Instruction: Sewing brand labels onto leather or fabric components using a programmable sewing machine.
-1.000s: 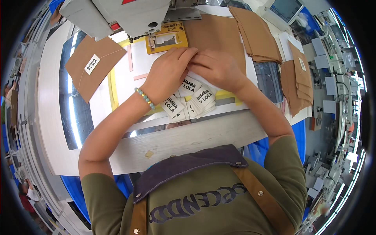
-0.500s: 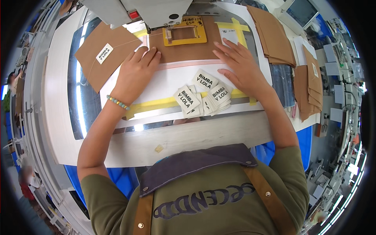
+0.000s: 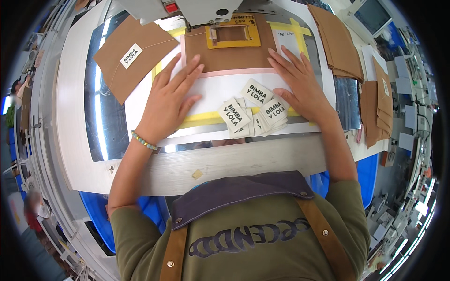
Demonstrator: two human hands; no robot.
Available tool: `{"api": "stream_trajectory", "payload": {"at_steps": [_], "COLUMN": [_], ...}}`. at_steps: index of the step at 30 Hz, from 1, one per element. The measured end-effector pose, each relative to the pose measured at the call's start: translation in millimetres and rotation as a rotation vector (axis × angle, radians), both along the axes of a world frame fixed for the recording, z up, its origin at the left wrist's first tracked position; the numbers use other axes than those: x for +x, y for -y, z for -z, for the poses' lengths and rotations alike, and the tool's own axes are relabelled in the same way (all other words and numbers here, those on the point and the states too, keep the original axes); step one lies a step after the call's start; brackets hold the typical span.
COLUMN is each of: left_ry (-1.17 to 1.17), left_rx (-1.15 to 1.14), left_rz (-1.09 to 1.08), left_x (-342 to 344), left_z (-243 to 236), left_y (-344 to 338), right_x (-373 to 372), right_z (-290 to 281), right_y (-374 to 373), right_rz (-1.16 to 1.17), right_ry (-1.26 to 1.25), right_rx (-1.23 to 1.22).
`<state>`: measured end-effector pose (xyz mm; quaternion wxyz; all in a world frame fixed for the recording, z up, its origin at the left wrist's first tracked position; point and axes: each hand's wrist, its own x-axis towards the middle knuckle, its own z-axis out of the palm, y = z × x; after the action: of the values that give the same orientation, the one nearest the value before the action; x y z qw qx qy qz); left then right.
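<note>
A brown fabric panel (image 3: 225,58) lies under the sewing machine head (image 3: 194,8), with a yellow rectangular frame (image 3: 257,37) on top of it. My left hand (image 3: 173,96) rests with fingers spread, its fingertips on the panel's left edge. On the panel's right edge lie the fingertips of my right hand (image 3: 302,84), also open. Several white cloth labels (image 3: 257,92) with dark lettering sit in a loose heap between my hands, close to my right thumb. Left of my left hand is another brown panel (image 3: 154,40), bearing one white label and a trailing thread.
Stacked brown panels (image 3: 335,42) stand at the right, and more labelled brown pieces (image 3: 376,110) hang near the table's right edge. Yellow tape (image 3: 302,44) borders the white work sheet. A monitor (image 3: 371,18) is at the far right. Blue bins (image 3: 368,180) show below the table.
My left hand's fingers have spread, and its thumb has come out to the side. The whole scene has shifted slightly right in view. Both hands remain at the panel's edges.
</note>
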<state>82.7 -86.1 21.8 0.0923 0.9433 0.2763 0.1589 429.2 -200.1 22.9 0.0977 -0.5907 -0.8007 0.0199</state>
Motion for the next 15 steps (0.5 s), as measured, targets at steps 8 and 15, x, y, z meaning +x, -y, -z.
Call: {"api": "stream_trajectory", "payload": {"at_steps": [8,15], "left_ry": [0.003,-0.071], "left_rx": [-0.005,-0.007], "left_rz": [-0.032,-0.015], "left_x": [-8,-9], "left_z": [6,10], "left_y": [1,-4], "right_x": [6,11], "right_z": [0,1], "right_y": [0,1], "right_rz": [0.010,-0.004], "right_ry": [-0.178,-0.091], "right_rx": [0.046,0.044]}}
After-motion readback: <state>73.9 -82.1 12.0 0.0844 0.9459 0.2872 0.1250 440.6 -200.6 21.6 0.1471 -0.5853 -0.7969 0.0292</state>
